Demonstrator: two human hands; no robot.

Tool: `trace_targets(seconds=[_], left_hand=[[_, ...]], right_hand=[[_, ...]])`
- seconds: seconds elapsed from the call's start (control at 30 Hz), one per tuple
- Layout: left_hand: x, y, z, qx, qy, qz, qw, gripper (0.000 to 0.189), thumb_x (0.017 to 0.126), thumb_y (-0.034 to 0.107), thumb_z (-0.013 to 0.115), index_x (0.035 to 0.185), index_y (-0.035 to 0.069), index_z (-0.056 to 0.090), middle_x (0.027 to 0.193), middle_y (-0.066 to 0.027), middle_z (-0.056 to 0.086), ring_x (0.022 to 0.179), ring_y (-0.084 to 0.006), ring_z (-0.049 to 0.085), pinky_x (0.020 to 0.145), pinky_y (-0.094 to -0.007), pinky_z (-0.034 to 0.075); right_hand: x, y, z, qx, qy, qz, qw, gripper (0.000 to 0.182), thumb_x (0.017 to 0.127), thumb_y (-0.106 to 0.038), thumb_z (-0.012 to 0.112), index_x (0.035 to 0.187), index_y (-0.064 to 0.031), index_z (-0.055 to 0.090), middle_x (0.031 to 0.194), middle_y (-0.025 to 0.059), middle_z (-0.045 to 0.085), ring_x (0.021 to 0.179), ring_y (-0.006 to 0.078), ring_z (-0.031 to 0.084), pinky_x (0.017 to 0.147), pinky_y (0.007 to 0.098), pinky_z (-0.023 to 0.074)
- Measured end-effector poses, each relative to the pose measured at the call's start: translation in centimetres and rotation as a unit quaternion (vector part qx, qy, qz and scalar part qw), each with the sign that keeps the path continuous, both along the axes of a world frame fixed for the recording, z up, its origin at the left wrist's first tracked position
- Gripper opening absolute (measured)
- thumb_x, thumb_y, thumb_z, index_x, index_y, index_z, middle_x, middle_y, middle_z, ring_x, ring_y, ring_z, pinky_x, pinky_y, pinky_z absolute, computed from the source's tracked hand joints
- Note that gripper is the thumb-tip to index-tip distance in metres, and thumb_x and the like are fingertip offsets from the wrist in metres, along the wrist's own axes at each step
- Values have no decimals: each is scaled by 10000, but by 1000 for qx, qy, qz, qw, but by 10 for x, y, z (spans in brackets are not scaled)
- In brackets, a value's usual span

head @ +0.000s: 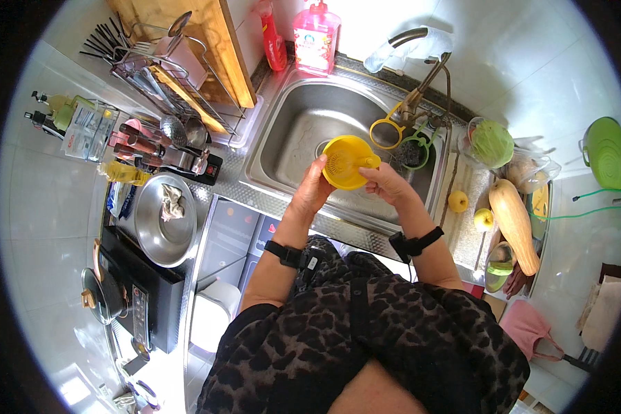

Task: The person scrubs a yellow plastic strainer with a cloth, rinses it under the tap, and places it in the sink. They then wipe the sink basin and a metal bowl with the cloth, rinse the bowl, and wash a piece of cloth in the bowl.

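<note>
Both hands hold a small yellow plastic bowl (353,151) with a slotted, strainer-like bottom, above the steel sink (310,111). My left hand (313,183) grips its left rim, thumb upward and the other fingers below. At the right side my right hand (388,183) has its thumb at a small yellow knob or spout on the rim; its curled fingers are partly below. The bowl is tilted so its inside faces me, and I see no food in it. Part of the drain (321,147) is hidden behind the bowl and my left thumb.
Near the faucet (419,93) hang a yellow-rimmed strainer (387,133) and a green-rimmed holder with a dark scourer (412,153). Rightward lie two yellow apples (458,201), a squash (512,225) and a cabbage (491,144). A steel basin (158,238) and knife block (207,168) stand left.
</note>
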State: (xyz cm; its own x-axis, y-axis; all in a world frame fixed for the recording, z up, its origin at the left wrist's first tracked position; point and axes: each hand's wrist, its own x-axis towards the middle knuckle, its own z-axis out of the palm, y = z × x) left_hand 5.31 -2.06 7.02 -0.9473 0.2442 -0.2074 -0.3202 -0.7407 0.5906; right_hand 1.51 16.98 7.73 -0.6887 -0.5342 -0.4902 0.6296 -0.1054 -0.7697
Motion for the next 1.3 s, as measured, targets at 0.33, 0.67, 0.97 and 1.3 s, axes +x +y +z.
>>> trace_targets(seconds=[0.33,0.67,0.97,1.3], left_hand=[[-1,-7,-21,-120,-53,-19,991,336,848,321,615,1061,67,559,988,-33,584,925,-147,576,740,-335,509],[-37,-12,-24,-133,-91,-121,979,343,843,356,603,1053,89,557,1007,-35,563,960,-146,546,768,-367,485],[-84,-17,-62,-167,-166,-201,951,357,831,317,626,1082,87,520,1010,-56,568,938,-183,552,812,-399,470],[-124,12,-110,-208,-143,-264,931,400,840,298,617,1142,66,493,1128,-70,535,1038,-206,509,870,-391,402]], right_hand=[[1,20,-2,85,-12,18,996,303,769,-381,680,858,-123,551,663,-64,393,542,50,313,494,208,256],[-8,15,-27,70,-12,-74,995,326,816,-428,627,848,-115,543,639,-63,370,513,52,276,471,217,219],[-29,21,-56,235,-2,-136,962,393,864,-475,547,768,-93,546,584,-50,317,478,76,266,433,253,237],[-28,25,-102,550,222,-75,802,352,873,-314,486,809,16,590,731,220,601,639,381,571,572,461,437]])
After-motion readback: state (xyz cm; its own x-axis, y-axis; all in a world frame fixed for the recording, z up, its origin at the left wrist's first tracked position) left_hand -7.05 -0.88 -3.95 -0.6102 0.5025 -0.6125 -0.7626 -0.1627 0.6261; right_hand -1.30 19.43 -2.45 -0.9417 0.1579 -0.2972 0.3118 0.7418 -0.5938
